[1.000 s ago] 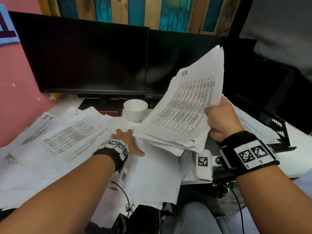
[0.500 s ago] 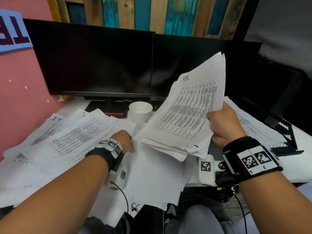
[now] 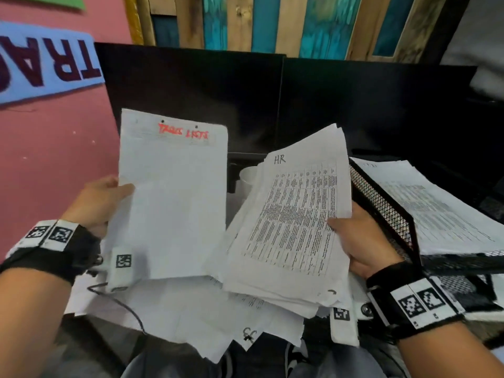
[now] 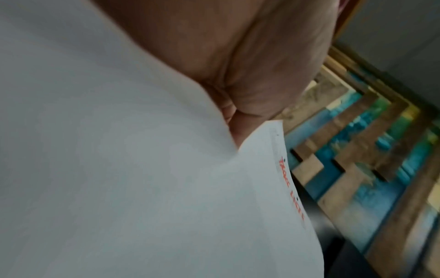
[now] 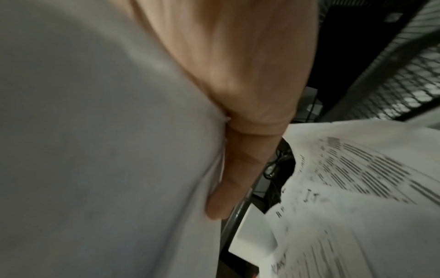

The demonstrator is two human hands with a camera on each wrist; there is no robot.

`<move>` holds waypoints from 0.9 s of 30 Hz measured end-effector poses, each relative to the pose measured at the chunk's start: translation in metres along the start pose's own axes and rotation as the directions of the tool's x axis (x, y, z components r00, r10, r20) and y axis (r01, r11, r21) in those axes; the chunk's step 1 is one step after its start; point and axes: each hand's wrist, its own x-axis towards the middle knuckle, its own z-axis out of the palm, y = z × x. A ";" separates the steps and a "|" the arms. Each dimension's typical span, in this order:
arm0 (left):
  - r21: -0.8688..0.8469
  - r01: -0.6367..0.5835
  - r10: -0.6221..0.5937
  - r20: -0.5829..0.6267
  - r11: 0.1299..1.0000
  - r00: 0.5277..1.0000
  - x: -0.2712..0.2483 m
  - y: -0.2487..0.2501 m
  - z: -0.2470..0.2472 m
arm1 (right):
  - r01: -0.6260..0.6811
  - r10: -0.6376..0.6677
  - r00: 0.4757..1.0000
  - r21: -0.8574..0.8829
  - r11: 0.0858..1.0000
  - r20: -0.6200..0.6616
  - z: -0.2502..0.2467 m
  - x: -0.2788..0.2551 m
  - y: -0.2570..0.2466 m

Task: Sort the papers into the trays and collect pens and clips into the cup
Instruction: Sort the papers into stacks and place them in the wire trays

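Observation:
My left hand (image 3: 109,195) grips the left edge of a white sheet with red handwriting (image 3: 174,203) and holds it upright in front of the left monitor. In the left wrist view the same sheet (image 4: 142,188) fills the frame under my palm. My right hand (image 3: 351,236) grips a thick stack of printed papers marked HR (image 3: 289,222) by its right edge, tilted up over the desk. The white paper cup (image 3: 246,175) peeks out behind, between sheet and stack. A black mesh tray (image 3: 381,203) with papers in it stands just right of my right hand.
Two dark monitors (image 3: 272,105) stand across the back of the desk. More loose papers (image 3: 207,317) hang over the desk's near edge above my lap. A pink wall (image 3: 54,148) closes the left side. A cable (image 3: 122,304) runs from my left wristband.
My left hand has lifted a sheet with red writing off the desk pile and raised it upright. The right hand still holds the HR stack, now lower and nearer the mesh tray.

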 end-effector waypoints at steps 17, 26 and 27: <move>0.032 0.081 -0.087 0.407 0.996 0.909 -0.071 0.002 0.109 | -0.115 0.104 0.993 0.270 0.956 0.057 0.041 -0.018 0.025; -0.140 -0.092 0.125 0.251 0.986 0.960 -0.076 0.011 0.128 | 0.146 -0.143 0.988 -0.054 0.988 0.055 0.045 -0.018 0.026; -0.135 -0.150 0.178 0.232 0.979 0.956 -0.079 0.016 0.127 | 0.185 -0.183 0.983 -0.123 0.975 0.030 0.047 -0.019 0.023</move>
